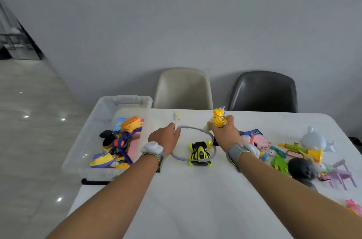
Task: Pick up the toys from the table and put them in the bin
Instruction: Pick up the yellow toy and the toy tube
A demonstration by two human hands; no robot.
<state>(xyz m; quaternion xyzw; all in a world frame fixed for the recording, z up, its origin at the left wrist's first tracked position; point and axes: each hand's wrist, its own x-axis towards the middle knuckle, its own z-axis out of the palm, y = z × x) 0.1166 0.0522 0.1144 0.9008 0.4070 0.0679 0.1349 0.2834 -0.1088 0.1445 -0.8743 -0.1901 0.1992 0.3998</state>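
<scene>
Far left, the clear bin (109,113) sits at the table's (195,199) left end, already part full w/ toys. Just right of it, your left hand (166,139) pinches the grey hoop (195,128) at its left side; a small white-yellow bit (176,116) sticks up by the fingers, prob. part of the same toy, but the view's too soft to be sure. The hoop arcs across to your right hand (225,133), whose fingers are wrapped round a yellow duck figure (219,118) held upright.

To do this step well: lift the hoop straight up before swinging left, since the black-yellow toy car (200,153) sits inside the ring and the low near part could snag it. Carry both loads over the bin wall, then let go low.

Right of your hand, the rest waits: pink toy (260,141), green toy (279,164), yellow trumpet (305,150), white whale-like toy (315,141), dark lump (301,169), lilac chair (341,176). Two real chairs, beige (183,88) and black (263,92), stand behind, well clear.
</scene>
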